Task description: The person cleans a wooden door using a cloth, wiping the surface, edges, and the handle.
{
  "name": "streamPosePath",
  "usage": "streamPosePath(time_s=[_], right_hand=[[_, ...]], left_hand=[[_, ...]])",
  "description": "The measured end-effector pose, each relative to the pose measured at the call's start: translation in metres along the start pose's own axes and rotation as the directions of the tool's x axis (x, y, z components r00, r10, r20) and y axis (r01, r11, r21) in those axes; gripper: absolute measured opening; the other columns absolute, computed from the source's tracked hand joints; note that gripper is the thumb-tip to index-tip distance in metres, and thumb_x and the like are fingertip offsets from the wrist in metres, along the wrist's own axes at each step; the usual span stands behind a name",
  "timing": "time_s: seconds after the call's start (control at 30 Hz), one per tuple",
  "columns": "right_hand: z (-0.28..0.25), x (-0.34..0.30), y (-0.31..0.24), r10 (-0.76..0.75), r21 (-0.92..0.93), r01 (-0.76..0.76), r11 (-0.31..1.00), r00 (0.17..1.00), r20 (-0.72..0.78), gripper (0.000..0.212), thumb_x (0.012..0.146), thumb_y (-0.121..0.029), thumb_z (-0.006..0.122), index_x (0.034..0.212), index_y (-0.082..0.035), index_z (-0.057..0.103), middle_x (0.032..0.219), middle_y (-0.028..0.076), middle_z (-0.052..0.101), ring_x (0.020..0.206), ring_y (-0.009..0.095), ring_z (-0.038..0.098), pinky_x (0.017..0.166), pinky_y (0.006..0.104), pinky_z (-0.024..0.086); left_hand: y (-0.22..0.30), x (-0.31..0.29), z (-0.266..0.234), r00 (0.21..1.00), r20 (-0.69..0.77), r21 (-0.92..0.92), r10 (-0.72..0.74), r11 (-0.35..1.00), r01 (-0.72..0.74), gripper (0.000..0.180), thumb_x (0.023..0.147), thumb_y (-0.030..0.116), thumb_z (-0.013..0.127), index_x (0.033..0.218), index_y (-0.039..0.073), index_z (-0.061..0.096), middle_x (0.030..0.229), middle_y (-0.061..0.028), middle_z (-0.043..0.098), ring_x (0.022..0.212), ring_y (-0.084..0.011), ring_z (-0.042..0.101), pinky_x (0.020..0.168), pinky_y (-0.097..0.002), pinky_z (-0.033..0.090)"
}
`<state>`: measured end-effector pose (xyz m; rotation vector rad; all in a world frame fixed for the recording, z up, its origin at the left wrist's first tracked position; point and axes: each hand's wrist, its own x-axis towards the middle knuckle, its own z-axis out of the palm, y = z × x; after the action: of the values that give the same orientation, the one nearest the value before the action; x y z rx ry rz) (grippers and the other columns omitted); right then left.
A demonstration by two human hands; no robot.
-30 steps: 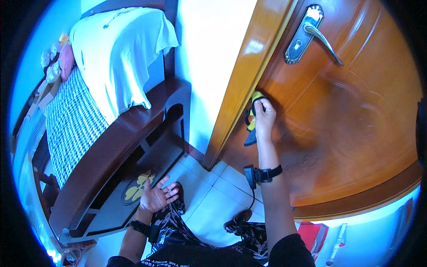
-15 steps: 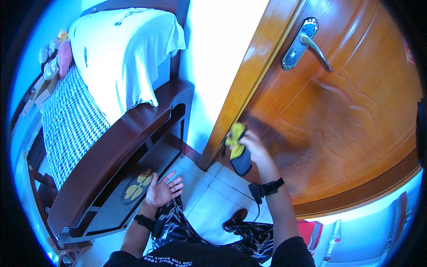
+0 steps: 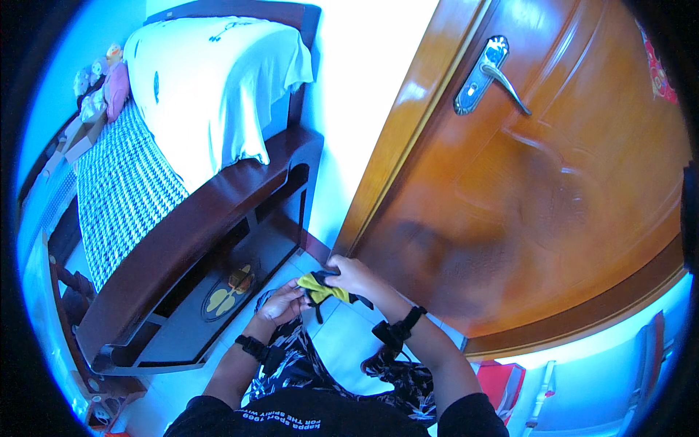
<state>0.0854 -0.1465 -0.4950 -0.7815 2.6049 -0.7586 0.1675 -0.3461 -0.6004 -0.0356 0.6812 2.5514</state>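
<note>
A small soft black and yellow cloth item [image 3: 329,290], its yellow part shaped like a bow, is held between my hands in front of my body. My right hand [image 3: 351,277] grips it from above, its fingers bent over the black edge. At its left end, the fingers and thumb of my left hand [image 3: 282,304] pinch it. A short black strip hangs down beside the left fingertips. The fingers cover part of the item, so its exact kind cannot be told.
A brown wooden door [image 3: 524,197] with a metal lever handle [image 3: 502,76] stands to the right. On the left is a bed with a dark wooden footboard [image 3: 196,226], a white cloth [image 3: 211,95] and a checked mat [image 3: 127,189]. A red object [image 3: 501,382] lies at lower right.
My right hand has brought the cloth item down and left, toward my body. The left hand, open and apart before, has closed on its left end.
</note>
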Motion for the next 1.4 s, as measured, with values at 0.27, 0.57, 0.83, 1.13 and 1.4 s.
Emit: streamPosePath(time_s=[0.27, 0.57, 0.83, 1.13, 1.4], right_hand=[[0.016, 0.011, 0.015, -0.031, 0.429, 0.068, 0.901, 0.995, -0.093, 0.030, 0.079, -0.024, 0.068, 0.091, 0.002, 0.061, 0.077, 0.013, 0.063, 0.070, 0.017, 0.061, 0.065, 0.0319, 0.048], [0.050, 0.016, -0.017, -0.183, 0.025, 0.205, 0.979, 0.918, -0.352, 0.029, 0.077, -0.022, 0.066, 0.091, 0.002, 0.060, 0.086, 0.017, 0.057, 0.083, 0.037, 0.057, 0.075, 0.0423, 0.046], [-0.010, 0.007, 0.010, 0.026, 0.420, 0.020, 0.907, 0.994, -0.104, 0.025, 0.082, -0.006, 0.060, 0.107, -0.001, 0.058, 0.095, 0.007, 0.062, 0.089, 0.017, 0.058, 0.081, 0.0337, 0.047], [-0.244, 0.043, -0.052, -0.809, -0.941, -0.224, 0.252, 0.485, -0.332, 0.047, 0.084, -0.006, 0.053, 0.130, -0.007, 0.046, 0.134, 0.014, 0.044, 0.127, 0.030, 0.039, 0.103, 0.0487, 0.032], [-0.114, 0.066, 0.063, -0.537, -0.959, -0.068, 0.274, 0.816, -0.211, 0.052, 0.089, -0.012, 0.039, 0.139, -0.003, 0.032, 0.148, 0.013, 0.024, 0.137, 0.025, 0.022, 0.109, 0.0430, 0.022]], left_hand=[[0.005, 0.000, 0.016, 1.000, -0.023, 0.058, 0.007, 0.998, -0.005, 0.030, 0.090, 0.010, 0.054, 0.120, 0.005, 0.048, 0.116, -0.0123, 0.057, 0.108, -0.0242, 0.057, 0.092, -0.0374, 0.046], [0.001, 0.001, -0.001, 0.998, -0.066, 0.030, -0.017, 0.999, 0.019, 0.035, 0.092, 0.024, 0.054, 0.121, 0.004, 0.048, 0.119, -0.0128, 0.055, 0.110, -0.0246, 0.054, 0.097, -0.0409, 0.042], [0.020, -0.007, 0.026, 0.987, 0.143, -0.022, -0.072, 0.997, 0.076, 0.052, 0.090, 0.023, 0.054, 0.133, 0.002, 0.036, 0.132, -0.0173, 0.045, 0.121, -0.0297, 0.046, 0.102, -0.0431, 0.037], [0.029, -0.029, 0.019, 0.992, 0.124, -0.085, 0.014, 0.996, -0.003, 0.068, 0.087, 0.038, 0.057, 0.139, 0.005, 0.029, 0.139, -0.0174, 0.038, 0.125, -0.0312, 0.042, 0.104, -0.0456, 0.033], [0.033, -0.027, 0.015, 0.993, 0.120, -0.085, 0.021, 0.996, -0.011, 0.075, 0.085, 0.042, 0.057, 0.141, 0.003, 0.026, 0.140, -0.0185, 0.036, 0.127, -0.0317, 0.040, 0.107, -0.0445, 0.028]])
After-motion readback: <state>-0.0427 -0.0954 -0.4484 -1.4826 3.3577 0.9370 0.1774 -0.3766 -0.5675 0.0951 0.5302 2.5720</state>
